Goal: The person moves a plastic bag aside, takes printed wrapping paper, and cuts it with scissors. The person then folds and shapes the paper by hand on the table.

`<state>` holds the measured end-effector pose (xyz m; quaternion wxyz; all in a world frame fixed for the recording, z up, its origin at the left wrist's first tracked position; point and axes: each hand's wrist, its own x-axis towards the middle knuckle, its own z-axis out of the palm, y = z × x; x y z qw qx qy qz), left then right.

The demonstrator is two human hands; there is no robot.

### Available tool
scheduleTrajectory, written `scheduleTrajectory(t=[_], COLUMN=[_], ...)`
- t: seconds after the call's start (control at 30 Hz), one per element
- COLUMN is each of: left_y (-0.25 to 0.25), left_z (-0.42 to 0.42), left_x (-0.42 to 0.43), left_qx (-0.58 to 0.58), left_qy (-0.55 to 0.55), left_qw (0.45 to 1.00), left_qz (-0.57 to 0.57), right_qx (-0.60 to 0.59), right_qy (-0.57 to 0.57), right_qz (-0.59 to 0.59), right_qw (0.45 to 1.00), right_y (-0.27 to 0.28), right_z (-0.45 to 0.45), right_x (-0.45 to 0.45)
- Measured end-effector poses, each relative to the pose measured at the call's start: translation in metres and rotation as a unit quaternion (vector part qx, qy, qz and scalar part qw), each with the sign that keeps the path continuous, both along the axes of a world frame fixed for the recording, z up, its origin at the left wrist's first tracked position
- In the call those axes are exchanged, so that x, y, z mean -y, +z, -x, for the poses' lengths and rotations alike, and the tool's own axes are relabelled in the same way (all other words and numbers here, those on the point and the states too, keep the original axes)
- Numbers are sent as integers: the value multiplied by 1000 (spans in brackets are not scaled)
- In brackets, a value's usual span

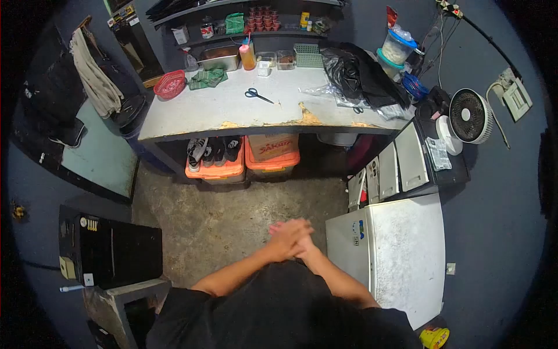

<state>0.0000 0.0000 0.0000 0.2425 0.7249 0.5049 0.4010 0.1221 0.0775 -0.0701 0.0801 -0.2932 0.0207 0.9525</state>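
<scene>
your left hand is touching your right hand, their fingers blurring, so whether they are closing is unclear. open floor is stretching between you and the chipped front edge of the bench. one white fridge is standing nearest your hands, forward-right of the bench's middle, on your side. two orange-lidded bins are sitting under the bench; one red basket is resting at its left end.

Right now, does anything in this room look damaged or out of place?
Yes. The worktop is chipped along its front edge, showing a pale tan layer beneath the white surface. The top of the white fridge is covered in dark speckles, perhaps grime or mould. I can't see any clear spill.
</scene>
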Motion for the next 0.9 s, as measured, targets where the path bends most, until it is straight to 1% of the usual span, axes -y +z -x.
scheduleTrajectory(t=[0.03,0.07,0.1,0.17,0.2,0.23,0.27,0.3,0.33,0.37,0.43,0.47,0.5,0.57,0.63,0.67,0.7,0.73,0.77,0.83,0.87,0.9], left_y=[-8,-12,-7,-13,-33,-60,-91,-117,-132,-142,-111,-127,-145,-148,-128,-145,-180,-197,-179,-118,-113,-113], left_z=[3,6,116,142,154,177,192,201,209,212,201,196,191,188,182,185,189,199,204,206,214,218], left_x=[-2,-3,15,10,15,25,36,50,71,88,108,124,143,158,151,153,160,149,123,70,44,23], left_qx=[13,25,-21,-87,-110,-142,-123,-103,-58,-14,43,28,13,88,135,131,224,316,313,141,138,151], left_qy=[52,104,97,218,213,210,246,279,311,342,427,445,461,415,417,417,444,465,467,457,458,492], left_qw=[998,994,995,969,967,963,940,902,904,904,825,834,841,837,796,797,747,688,691,775,776,749], left_qz=[-17,-34,-20,78,83,86,202,314,286,256,367,325,282,345,417,416,441,459,454,414,411,416], right_qx=[7,14,-30,-105,-25,-23,-57,-91,-37,-36,115,179,180,103,169,182,193,204,215,280,366,445], right_qy=[35,70,54,146,142,137,166,195,158,153,152,68,61,-63,-91,-116,-141,-149,-157,-214,-217,-213], right_qz=[-114,-227,-213,-217,-216,-217,-222,-229,-239,-241,-379,-367,-365,-281,-325,-380,-433,-460,-485,-571,-647,-705], right_qw=[993,971,975,960,966,966,959,949,957,958,906,910,911,952,926,900,869,851,833,741,633,509], right_y=[7,15,17,49,102,103,103,105,119,111,70,59,44,22,35,43,52,58,62,63,41,24], right_z=[2,0,105,96,86,86,81,79,83,87,91,100,105,110,131,142,153,165,175,191,195,202], right_x=[-2,-8,5,-15,-18,-29,-39,-49,-53,-65,-100,-116,-139,-197,-256,-286,-321,-366,-416,-518,-591,-653])
